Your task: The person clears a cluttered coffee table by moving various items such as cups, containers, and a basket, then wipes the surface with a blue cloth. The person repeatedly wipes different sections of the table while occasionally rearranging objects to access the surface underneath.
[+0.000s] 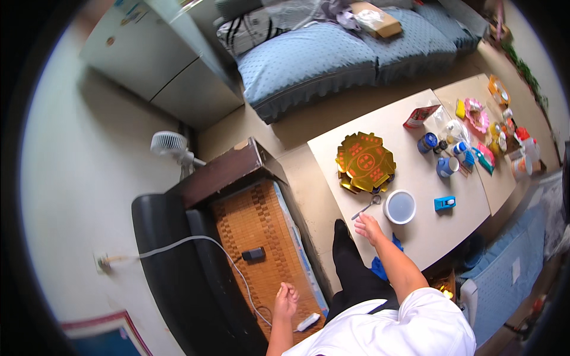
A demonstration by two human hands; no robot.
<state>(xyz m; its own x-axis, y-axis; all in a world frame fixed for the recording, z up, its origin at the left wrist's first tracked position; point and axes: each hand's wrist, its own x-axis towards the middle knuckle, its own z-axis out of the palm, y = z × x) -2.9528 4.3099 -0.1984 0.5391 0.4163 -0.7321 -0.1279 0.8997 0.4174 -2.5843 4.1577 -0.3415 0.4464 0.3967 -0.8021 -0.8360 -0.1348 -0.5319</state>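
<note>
My right hand reaches over the near edge of the white table with its fingers apart and nothing in it. Just beyond its fingertips lies a metal spoon, with a white round tub to its right. A stack of gold foil card trays with red print lies farther back. My left hand hangs, empty and with loosely bent fingers, over the woven bamboo mat of the seat. Near it are a white power strip and a black adapter.
A small blue box-shaped thing, a blue mug, jars, rolls of tape and packets crowd the table's right part. Blue plastic hangs by its near edge. A white cable crosses the seat; a fan stands behind its arm.
</note>
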